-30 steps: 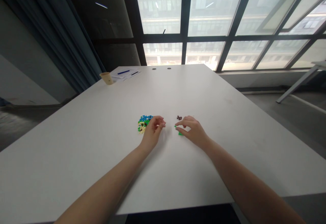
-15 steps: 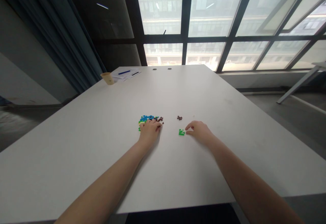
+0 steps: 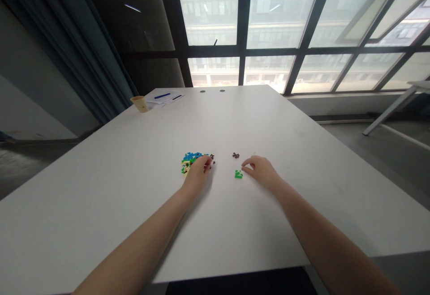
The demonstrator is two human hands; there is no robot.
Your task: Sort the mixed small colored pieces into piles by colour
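A pile of tiny blue, green, yellow and brown bricks (image 3: 190,160) lies on the white table (image 3: 134,183). My left hand (image 3: 198,174) rests at the pile's right edge, its fingertips pinched over small brown pieces; whether it grips one is unclear. A small green assembly (image 3: 238,174) lies alone to the right. My right hand (image 3: 260,170) sits just right of it, fingers curled, fingertips close to the green piece but apart from it. A few brown bricks (image 3: 235,155) lie a little beyond.
A paper cup (image 3: 140,103) stands at the table's far left corner, next to papers with a blue pen (image 3: 165,96). Two round cable holes (image 3: 212,91) sit at the far edge. Windows and a dark curtain lie behind; the near table edge crosses the frame's bottom.
My right hand let go of the green assembly and drew back to its right. My left hand came down from the air onto the right edge of the brick pile.
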